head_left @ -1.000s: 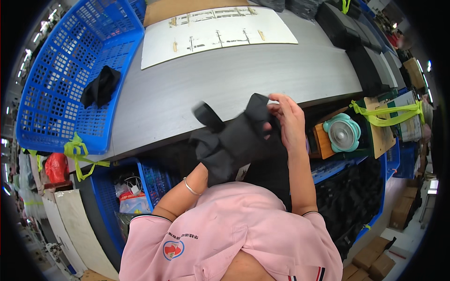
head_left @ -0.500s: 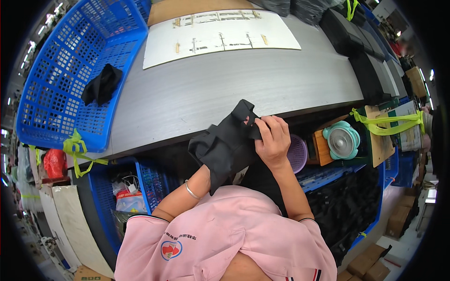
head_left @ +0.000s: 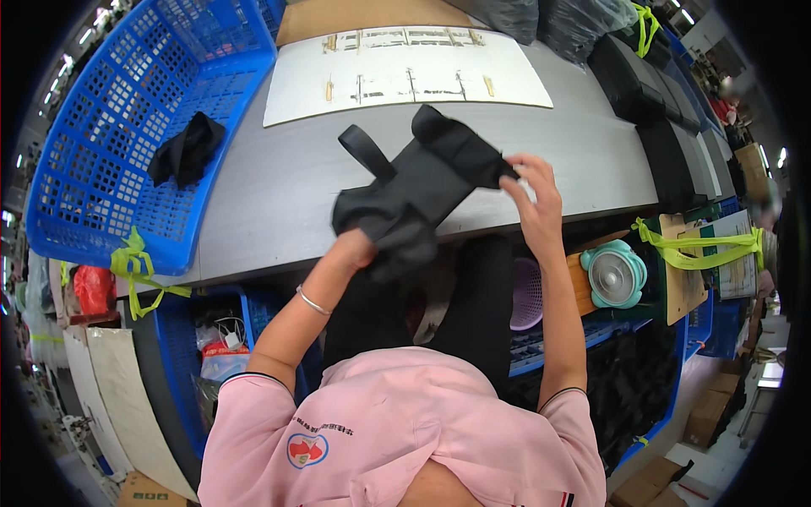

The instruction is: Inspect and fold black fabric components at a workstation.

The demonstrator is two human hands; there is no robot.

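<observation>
A black sewn fabric pouch (head_left: 435, 182) with a strap loop (head_left: 366, 154) at its left is held up over the near edge of the grey table. My left hand (head_left: 358, 245) reaches into the pouch's lower left end; its fingers are hidden by the cloth. At the far right end, my right hand (head_left: 538, 188) pinches a corner of the pouch between thumb and fingers. Another black fabric piece (head_left: 187, 150) lies in the blue plastic basket (head_left: 93, 139) on the left.
A white marked board (head_left: 405, 72) lies across the grey table (head_left: 279, 182). Black stacked blocks (head_left: 625, 80) and dark plastic bags stand at the back right. Below the table edge are a teal fan (head_left: 614, 273), a purple basket (head_left: 527, 296) and a blue crate of black cloth (head_left: 625, 380).
Both hands have carried the pouch forward, from near my lap to over the table. It is now more stretched out, and its strap loop stands out at the left.
</observation>
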